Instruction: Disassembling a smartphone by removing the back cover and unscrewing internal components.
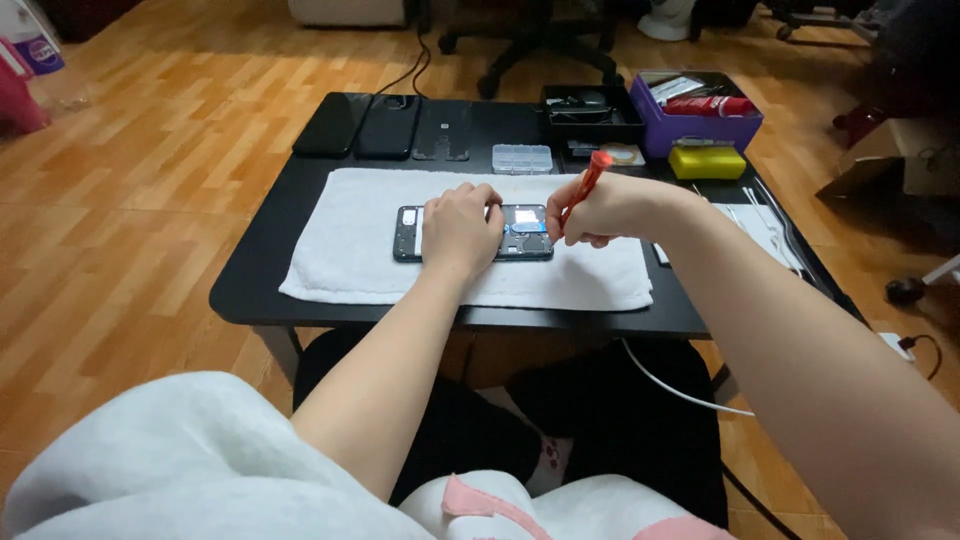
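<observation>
Tools inside purple bin

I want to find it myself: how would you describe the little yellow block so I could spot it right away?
Start at the black table and go to its far right corner, where a purple box of tools stands. The yellow block lies just in front of that box, beyond the white towel. It is the only bright yellow thing on the table, flat and rectangular like a sponge.

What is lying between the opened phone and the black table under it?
A white towel lies between them: the phone rests on it, and the towel covers the table. The head view shows this.
</observation>
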